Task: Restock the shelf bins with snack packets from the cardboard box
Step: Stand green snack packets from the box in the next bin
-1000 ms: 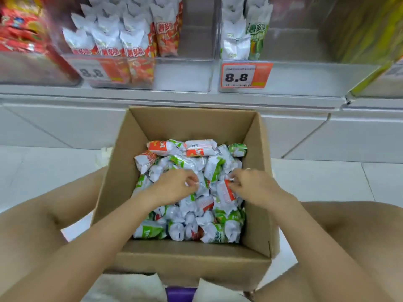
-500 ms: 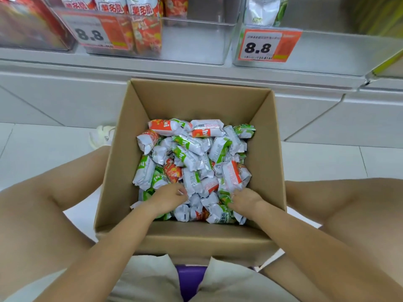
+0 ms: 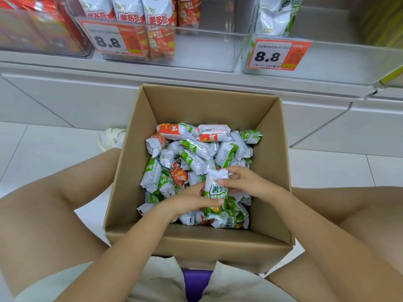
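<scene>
An open cardboard box (image 3: 209, 105) sits on the floor between my knees, holding several white snack packets with green or orange print. Both hands are inside it, near the front. A green-printed packet (image 3: 214, 190) stands upright between them. My left hand (image 3: 187, 203) grips its lower part from the left, thumb across the front. My right hand (image 3: 244, 184) pinches its upper end from the right. Above, a clear shelf bin (image 3: 209, 51) holds upright orange packets (image 3: 160, 25). The bin to its right (image 3: 327, 62) holds green packets (image 3: 277, 18).
Price tags reading 8.8 hang on the bin fronts, one at the left (image 3: 111, 41) and one at the right (image 3: 274, 54). A bin of red packets (image 3: 32, 29) is at the far left. White floor tiles surround the box. A shoe (image 3: 111, 138) lies left of the box.
Both hands have moved up from the front of the pile and now hold one green packet upright between them. The view has dropped closer to the box.
</scene>
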The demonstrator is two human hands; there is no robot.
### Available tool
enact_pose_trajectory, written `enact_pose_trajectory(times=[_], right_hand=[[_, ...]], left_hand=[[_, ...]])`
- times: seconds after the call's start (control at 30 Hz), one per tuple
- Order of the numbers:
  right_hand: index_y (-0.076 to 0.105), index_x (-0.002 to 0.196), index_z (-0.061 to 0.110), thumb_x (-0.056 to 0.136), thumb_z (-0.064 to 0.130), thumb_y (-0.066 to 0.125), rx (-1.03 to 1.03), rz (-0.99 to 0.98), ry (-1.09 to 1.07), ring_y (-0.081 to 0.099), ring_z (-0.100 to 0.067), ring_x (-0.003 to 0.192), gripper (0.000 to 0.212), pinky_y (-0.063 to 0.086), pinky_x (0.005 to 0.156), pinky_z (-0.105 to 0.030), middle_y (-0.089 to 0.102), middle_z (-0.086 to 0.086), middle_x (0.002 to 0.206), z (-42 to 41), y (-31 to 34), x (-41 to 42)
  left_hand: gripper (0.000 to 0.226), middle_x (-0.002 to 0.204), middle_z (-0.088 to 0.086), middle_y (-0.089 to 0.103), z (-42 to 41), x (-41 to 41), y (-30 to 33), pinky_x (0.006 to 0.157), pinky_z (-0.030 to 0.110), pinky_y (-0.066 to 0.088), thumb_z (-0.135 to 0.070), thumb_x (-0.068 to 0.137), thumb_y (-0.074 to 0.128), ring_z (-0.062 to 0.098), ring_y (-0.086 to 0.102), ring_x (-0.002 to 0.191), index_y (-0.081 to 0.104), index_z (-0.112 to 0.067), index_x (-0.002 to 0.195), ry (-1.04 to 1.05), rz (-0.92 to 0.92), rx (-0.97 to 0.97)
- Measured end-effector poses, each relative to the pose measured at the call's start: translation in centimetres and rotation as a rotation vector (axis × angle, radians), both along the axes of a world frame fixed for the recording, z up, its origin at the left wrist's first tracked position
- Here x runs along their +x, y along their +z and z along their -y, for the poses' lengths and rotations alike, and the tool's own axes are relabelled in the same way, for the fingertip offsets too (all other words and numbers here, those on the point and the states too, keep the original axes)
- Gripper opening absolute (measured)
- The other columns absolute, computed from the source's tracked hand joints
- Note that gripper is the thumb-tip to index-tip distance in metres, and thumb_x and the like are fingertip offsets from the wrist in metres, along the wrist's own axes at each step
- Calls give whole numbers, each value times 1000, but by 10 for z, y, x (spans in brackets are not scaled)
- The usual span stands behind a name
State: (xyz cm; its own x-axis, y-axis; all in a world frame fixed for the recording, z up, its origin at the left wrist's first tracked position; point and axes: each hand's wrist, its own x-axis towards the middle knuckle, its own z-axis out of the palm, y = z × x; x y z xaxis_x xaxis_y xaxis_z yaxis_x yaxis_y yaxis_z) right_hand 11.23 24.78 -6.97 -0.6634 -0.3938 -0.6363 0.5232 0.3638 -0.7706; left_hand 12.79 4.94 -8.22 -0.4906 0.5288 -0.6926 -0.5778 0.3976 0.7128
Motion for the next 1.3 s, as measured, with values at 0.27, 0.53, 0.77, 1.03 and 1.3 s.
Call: enact_pose_trajectory(times=[0.27, 0.53, 0.77, 1.03, 1.3], right_hand=[[59, 106, 26, 92, 38, 58, 284, -251, -277, 61, -18, 90, 18, 50, 79, -33, 61, 7, 94, 17, -9, -30], [30, 146, 17, 95, 31, 53, 783, -539, 342, 42, -29, 128, 58, 44, 94, -38, 38, -11, 146, 62, -56, -79], [6, 151, 12, 91, 45, 56, 1049, -589, 472, 39, -34, 129, 84, 41, 97, -41, 30, -20, 147, 93, -75, -91], [42, 138, 20, 92, 29, 58, 146, 80, -188, 44, -12, 112, 50, 41, 86, -31, 45, 5, 132, 81, -27, -70], [45, 122, 33, 86, 28, 64, -239, 189, -411, 48, -19, 125, 41, 44, 99, -40, 49, 9, 131, 64, 24, -42]], left_hand=[[44, 116, -6, 65, 22, -17, 4, 71, 19, 41, -34, 82, 72, 5, 60, 103, 56, -25, 122, 332, -1, -56], [34, 107, -4, 72, 69, -32, -6, 91, 34, 47, -34, 80, 74, 15, 65, 104, 64, -26, 112, 653, 47, -34], [33, 105, -6, 73, 76, -27, -11, 94, 38, 47, -30, 82, 71, 13, 66, 103, 63, -28, 114, 699, 61, 8], [44, 111, -3, 71, 72, -28, -3, 103, 48, 43, -35, 73, 79, 18, 65, 108, 63, -26, 113, 759, 48, 81], [52, 118, -4, 68, 55, -23, 40, 104, 48, 42, -40, 78, 73, 15, 63, 112, 57, -27, 126, 666, -63, 192]])
